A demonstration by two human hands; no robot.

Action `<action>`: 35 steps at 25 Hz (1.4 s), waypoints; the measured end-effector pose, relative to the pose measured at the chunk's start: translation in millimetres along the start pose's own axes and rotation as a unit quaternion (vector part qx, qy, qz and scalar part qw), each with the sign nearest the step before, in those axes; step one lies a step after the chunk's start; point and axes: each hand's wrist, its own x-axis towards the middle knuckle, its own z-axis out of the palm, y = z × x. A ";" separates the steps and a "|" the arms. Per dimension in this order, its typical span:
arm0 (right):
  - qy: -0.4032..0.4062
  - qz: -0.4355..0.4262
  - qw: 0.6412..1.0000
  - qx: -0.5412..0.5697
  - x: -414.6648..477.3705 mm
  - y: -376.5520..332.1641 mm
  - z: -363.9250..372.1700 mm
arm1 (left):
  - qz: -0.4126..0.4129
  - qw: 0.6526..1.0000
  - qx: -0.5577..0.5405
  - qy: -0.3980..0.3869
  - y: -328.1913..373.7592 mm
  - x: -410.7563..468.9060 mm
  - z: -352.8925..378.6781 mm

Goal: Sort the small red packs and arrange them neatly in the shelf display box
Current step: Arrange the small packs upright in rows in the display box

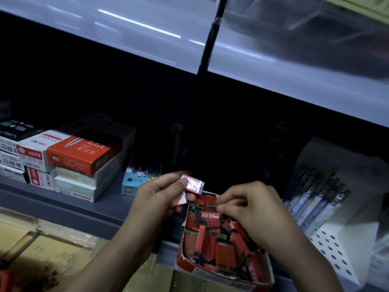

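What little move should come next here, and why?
Probably the right hand should lift out the pack it pinches and add it to the held packs in the left hand, since those in the display box lie jumbled.

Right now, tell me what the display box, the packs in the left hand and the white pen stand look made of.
Display box: likely printed cardboard; its rim is torn and creased. Packs in the left hand: glossy wrap, judging by glare. Pen stand: white perforated sheet, metal or plastic.
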 end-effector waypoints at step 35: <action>-0.131 -0.001 0.978 -0.162 -12.6 5.2 -27.9 | 0.038 0.999 0.003 0.009 -5.5 1.4 0.0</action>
